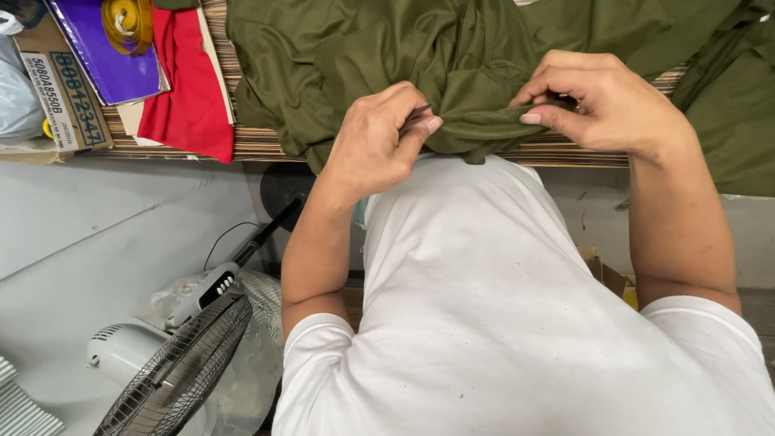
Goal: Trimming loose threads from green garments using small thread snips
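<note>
— Striped wooden tabletop [258,145]: where's the olive-green fabric [363,48]?
— Heaped at its near edge. My left hand [375,145] grips a thin dark tool [414,115]; my right hand [605,101] pinches the fold. Soft, limp, probably light.

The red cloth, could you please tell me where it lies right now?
In the head view the red cloth lies at the upper left on the striped table edge, beside the purple sheet and left of the olive green fabric.
</note>
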